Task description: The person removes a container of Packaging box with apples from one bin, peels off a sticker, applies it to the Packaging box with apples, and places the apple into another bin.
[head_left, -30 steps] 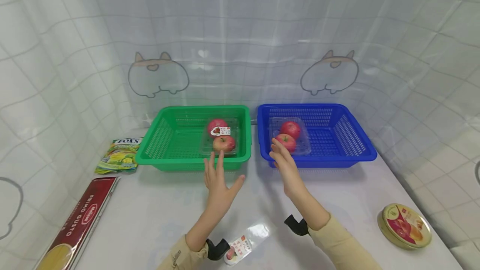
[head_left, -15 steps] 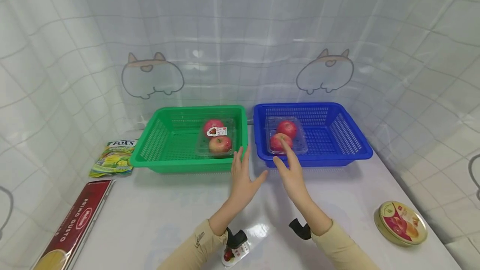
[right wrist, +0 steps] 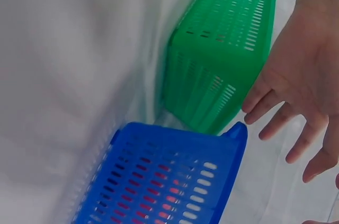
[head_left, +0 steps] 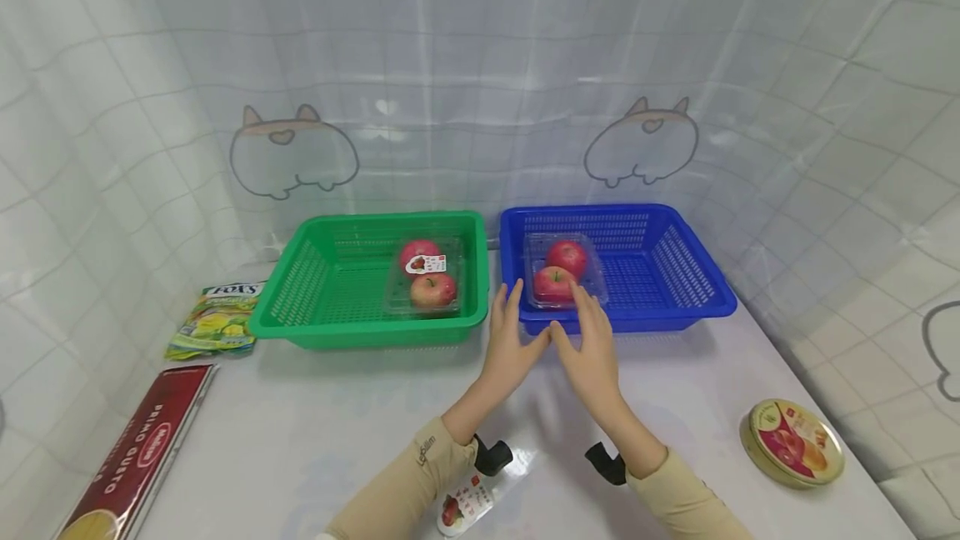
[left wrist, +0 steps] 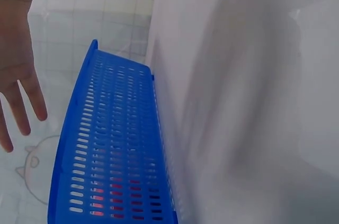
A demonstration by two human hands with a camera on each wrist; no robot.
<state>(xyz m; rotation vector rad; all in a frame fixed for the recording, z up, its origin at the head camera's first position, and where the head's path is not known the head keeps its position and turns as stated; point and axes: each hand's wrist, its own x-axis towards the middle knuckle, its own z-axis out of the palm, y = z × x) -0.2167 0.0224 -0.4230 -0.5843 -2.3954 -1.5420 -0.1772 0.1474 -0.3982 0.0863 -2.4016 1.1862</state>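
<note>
A blue basket holds a clear plastic box with two red apples. In the head view my left hand reaches to its front left corner, fingers spread. My right hand overlaps the front rim, fingertips near the closer apple. The thumbs almost meet; whether they touch I cannot tell. Neither hand holds anything. A spread hand shows higher than the basket in the left wrist view, and another hand stands before the green basket in the right wrist view.
The green basket holds a labelled clear box with two apples. A yellow-green FOX'S bag and a red PRIMO GUSTO pack lie left. A round tin stands right. A clear strip with an apple label lies near the left forearm.
My left hand has moved right, from the green basket's front to the blue basket's corner. The right hand has shifted slightly right, its fingers pointing more forward. The head view has turned a little right.
</note>
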